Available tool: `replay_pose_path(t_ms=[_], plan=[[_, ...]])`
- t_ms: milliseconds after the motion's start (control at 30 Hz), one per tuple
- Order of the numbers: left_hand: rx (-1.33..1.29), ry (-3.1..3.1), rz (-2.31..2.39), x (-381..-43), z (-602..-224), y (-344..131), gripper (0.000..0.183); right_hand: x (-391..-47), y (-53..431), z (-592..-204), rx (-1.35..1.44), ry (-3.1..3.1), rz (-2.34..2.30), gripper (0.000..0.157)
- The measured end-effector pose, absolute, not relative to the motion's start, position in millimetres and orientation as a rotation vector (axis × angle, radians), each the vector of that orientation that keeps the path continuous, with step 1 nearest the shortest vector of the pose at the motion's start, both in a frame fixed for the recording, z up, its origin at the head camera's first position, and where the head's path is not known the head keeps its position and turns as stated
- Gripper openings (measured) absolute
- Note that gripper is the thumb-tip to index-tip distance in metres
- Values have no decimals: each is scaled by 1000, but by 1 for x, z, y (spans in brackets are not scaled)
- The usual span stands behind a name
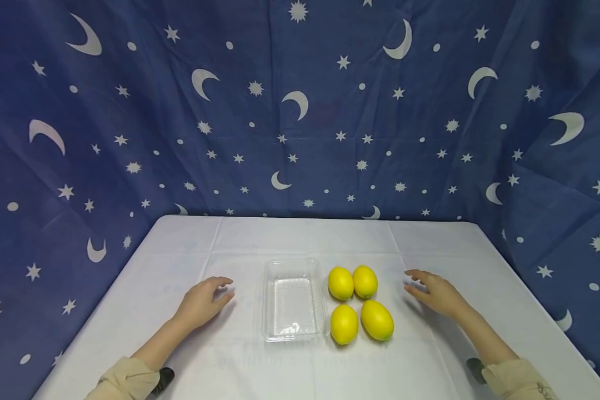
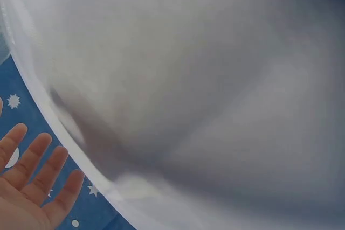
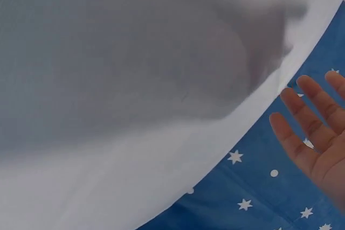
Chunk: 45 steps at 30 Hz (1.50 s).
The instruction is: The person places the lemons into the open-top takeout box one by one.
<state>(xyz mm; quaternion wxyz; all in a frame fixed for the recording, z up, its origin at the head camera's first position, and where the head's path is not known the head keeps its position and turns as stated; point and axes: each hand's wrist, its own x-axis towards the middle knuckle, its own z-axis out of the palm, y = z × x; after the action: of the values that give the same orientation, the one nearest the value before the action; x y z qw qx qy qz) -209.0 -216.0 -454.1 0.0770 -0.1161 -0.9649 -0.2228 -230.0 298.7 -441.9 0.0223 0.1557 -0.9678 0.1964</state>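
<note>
Lemons lie in a loose group to the right of a clear plastic tray: a back left lemon (image 1: 340, 283), a back right lemon (image 1: 365, 281), a front left lemon (image 1: 344, 324) and a larger front right lemon (image 1: 377, 320). Nothing lies inside the see-through tray (image 1: 296, 265). Left of the tray, my left hand (image 1: 202, 303) is held with relaxed fingers, holding nothing. My right hand (image 1: 437, 293) is to the right of the lemons, its fingers loose and also holding nothing. Both wrist views show spread fingers, the left hand (image 2: 38, 187) and the right hand (image 3: 321, 133).
A white cloth covers the table (image 1: 240, 239). Behind and around it hangs a dark blue curtain (image 1: 330, 166) with moons and stars. Dark wrist straps show under both sleeves, and one lemon edge peeks into the right wrist view.
</note>
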Motion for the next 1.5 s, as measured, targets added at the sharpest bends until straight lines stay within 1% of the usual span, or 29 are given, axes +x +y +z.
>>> replay_pose_path(t_ms=[233, 467, 667, 933, 1067, 1300, 1500], plan=[[-303, -2843, -851, -212, -451, -207, 30, -225, 285, -434, 476, -2995, 631, 43], [-263, -2799, -1132, -208, -448, -201, 30, -218, 270, -426, 486, -3004, 647, 43], [-152, -2758, -1351, -203, -445, -194, 29, -211, 259, -422, 490, -3003, 662, 43], [50, -2667, -1780, -193, -441, -177, 33, -201, 243, -417, 538, -3010, 660, 44], [155, -2641, -1874, -186, -440, -166, 34, -196, 239, -418, 557, -3014, 633, 42], [186, -2645, -1915, -172, -441, -153, 37, -189, 233, -420, 590, -3029, 652, 40], [237, -2569, -2153, -167, -442, -147, 41, -186, 228, -422, 600, -3005, 648, 39]])
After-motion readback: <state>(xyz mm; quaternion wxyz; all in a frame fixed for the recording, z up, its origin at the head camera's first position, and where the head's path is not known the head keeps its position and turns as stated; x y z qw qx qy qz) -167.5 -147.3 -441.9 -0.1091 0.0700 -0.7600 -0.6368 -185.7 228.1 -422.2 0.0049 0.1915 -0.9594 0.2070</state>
